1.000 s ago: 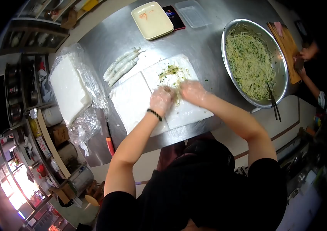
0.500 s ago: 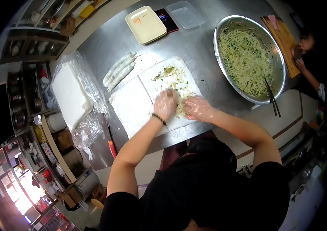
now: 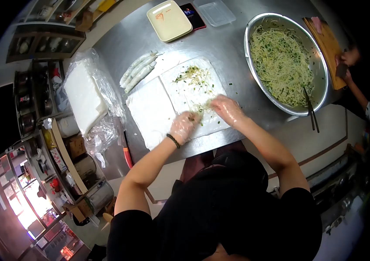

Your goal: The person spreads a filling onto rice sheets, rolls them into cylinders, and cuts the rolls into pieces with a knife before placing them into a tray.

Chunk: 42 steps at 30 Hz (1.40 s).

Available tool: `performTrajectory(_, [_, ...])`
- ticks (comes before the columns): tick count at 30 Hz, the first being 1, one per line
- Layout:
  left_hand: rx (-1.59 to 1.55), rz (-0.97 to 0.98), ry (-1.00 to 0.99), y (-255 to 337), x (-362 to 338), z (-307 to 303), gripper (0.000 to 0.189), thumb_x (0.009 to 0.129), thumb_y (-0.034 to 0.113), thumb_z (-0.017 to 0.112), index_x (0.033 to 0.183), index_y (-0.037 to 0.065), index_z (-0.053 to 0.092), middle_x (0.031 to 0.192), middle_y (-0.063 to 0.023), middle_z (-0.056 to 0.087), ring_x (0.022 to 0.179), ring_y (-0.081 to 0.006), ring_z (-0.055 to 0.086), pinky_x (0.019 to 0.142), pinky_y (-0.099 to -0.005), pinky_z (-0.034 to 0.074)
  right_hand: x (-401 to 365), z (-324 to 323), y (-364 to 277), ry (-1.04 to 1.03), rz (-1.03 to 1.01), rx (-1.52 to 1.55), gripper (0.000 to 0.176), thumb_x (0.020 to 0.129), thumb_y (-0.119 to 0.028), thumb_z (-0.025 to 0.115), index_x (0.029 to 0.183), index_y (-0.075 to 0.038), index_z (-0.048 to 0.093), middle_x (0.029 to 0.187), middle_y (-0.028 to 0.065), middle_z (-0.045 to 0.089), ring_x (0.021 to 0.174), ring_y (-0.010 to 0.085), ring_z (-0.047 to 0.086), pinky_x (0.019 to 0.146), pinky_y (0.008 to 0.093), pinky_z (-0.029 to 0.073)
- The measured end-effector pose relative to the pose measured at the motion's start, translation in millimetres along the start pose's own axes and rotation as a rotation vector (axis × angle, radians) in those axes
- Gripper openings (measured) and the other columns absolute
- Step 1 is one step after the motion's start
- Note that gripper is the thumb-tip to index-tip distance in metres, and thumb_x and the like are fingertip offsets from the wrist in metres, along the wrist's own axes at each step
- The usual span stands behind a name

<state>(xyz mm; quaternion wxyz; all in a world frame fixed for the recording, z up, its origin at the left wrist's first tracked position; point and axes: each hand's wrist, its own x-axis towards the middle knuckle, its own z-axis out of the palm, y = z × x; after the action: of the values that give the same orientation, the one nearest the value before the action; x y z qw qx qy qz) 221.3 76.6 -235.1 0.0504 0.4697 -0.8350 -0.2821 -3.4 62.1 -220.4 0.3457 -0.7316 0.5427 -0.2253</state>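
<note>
Two stacks of thin white wrapper sheets lie side by side, the left stack (image 3: 150, 106) and the right stack (image 3: 213, 82). On the right stack are a patch of shredded pale filling with chopped greens (image 3: 193, 76) and a second small heap near its lower middle. My left hand (image 3: 185, 126), in a clear plastic glove, is curled at that heap, with bits of filling at its fingers. My gloved right hand (image 3: 227, 108) bends its fingers down at the heap's right side; what they pinch, if anything, is hidden. Finished white rolls (image 3: 139, 74) lie behind the left stack.
A large steel bowl (image 3: 249, 61) of shredded filling with chopsticks (image 3: 311, 113) stands right. Behind are a cream tray (image 3: 169, 21), a phone (image 3: 193, 15) and a clear container (image 3: 215, 13). Wrapped sheets (image 3: 84, 95) and a red-handled knife (image 3: 127, 156) lie left. Another person's hands (image 3: 348, 58) work at a wooden board (image 3: 324, 52).
My left hand has drawn slightly down and left. My right hand has lifted from lying flatter into a bent-finger pose, shifted upward. More of the lower heap shows between them.
</note>
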Motion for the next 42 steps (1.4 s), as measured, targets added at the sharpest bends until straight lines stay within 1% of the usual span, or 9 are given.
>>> performTrajectory(5, [0.364,-0.079,0.074,16.1,54.7,-27.6,0.031,0.083,0.017,0.053,0.113,0.011,0.059,0.111,-0.0094,0.060,0.102,-0.0286,0.056,0.086,-0.0380,0.047,-5.1,3.3,5.1,0.178,-0.022,0.217,0.016,0.077,0.000,0.060,0.091,-0.005,0.065,0.087,0.0092,0.062,0.077,0.0227,0.061,0.068,0.0301,0.050])
performTrajectory(7, [0.276,-0.096,0.419,11.5,94.4,-28.5,0.037,0.082,0.019,0.054,0.117,0.008,0.053,0.120,-0.0115,0.055,0.112,-0.0299,0.050,0.095,-0.0406,0.041,6.2,-2.1,10.2,-0.172,0.571,0.798,0.014,0.079,-0.002,0.062,0.092,-0.003,0.065,0.084,0.0054,0.062,0.075,0.0135,0.060,0.068,0.0267,0.049])
performTrajectory(11, [0.362,0.136,0.176,4.9,136.9,-26.0,0.039,0.080,0.026,0.058,0.115,0.008,0.057,0.118,-0.0135,0.057,0.113,-0.0310,0.051,0.098,-0.0408,0.040,-3.7,-57.2,-14.2,-0.094,0.510,1.110,0.022,0.083,-0.011,0.065,0.104,-0.004,0.061,0.079,0.0018,0.061,0.063,0.0104,0.057,0.058,0.0235,0.048])
performTrajectory(13, [-0.193,-0.514,0.264,13.2,141.9,-48.0,0.032,0.080,0.032,0.060,0.102,0.008,0.065,0.101,-0.0178,0.064,0.097,-0.0329,0.060,0.086,-0.0381,0.048,-14.9,-99.2,-9.9,-0.029,0.407,1.157,0.024,0.085,-0.015,0.064,0.106,-0.003,0.059,0.080,0.0025,0.061,0.062,0.0094,0.056,0.055,0.0217,0.046])
performTrajectory(15, [0.131,-0.577,0.258,-32.8,133.4,-44.9,0.027,0.082,0.030,0.059,0.095,0.008,0.067,0.089,-0.0187,0.066,0.089,-0.0319,0.063,0.080,-0.0377,0.050,-29.7,-150.1,-2.2,0.112,0.301,1.160,0.022,0.087,-0.017,0.062,0.105,-0.003,0.060,0.081,0.0029,0.060,0.066,0.0081,0.056,0.057,0.0206,0.046])
performTrajectory(20, [0.082,-0.815,0.547,-109.3,103.9,-29.0,0.025,0.083,0.027,0.058,0.098,0.009,0.066,0.097,-0.0150,0.065,0.090,-0.0309,0.062,0.077,-0.0393,0.051,-54.4,-203.9,105.1,0.428,0.554,0.640,0.023,0.086,-0.015,0.061,0.106,-0.003,0.062,0.082,0.0064,0.062,0.069,0.0141,0.059,0.060,0.0263,0.048])
performTrajectory(22, [0.175,-0.670,0.547,-105.3,99.2,-33.4,0.023,0.087,0.026,0.054,0.100,0.011,0.066,0.100,-0.0129,0.064,0.092,-0.0310,0.061,0.079,-0.0394,0.050,-50.4,-200.1,103.0,0.510,0.285,-0.570,0.020,0.086,-0.016,0.060,0.100,-0.004,0.066,0.086,0.0112,0.064,0.076,0.0240,0.062,0.068,0.0324,0.049])
performTrajectory(37, [0.488,-0.611,0.260,-66.5,108.3,-68.0,0.023,0.089,0.029,0.052,0.096,0.015,0.068,0.092,-0.0109,0.067,0.087,-0.0294,0.063,0.075,-0.0394,0.050,-12.9,22.6,-1.4,-0.094,-0.357,-0.425,0.018,0.081,-0.009,0.048,0.083,-0.004,0.065,0.106,0.0102,0.061,0.105,0.0247,0.056,0.093,0.0382,0.042])
performTrajectory(42, [0.236,-0.828,0.357,-64.2,119.3,-77.0,0.020,0.086,0.028,0.057,0.092,0.014,0.069,0.093,-0.0099,0.067,0.089,-0.0285,0.063,0.079,-0.0375,0.050,26.1,51.3,-26.1,-0.203,-0.364,-0.269,0.033,0.083,-0.013,0.054,0.116,-0.011,0.058,0.133,0.0124,0.046,0.119,0.0295,0.046,0.100,0.0420,0.037])
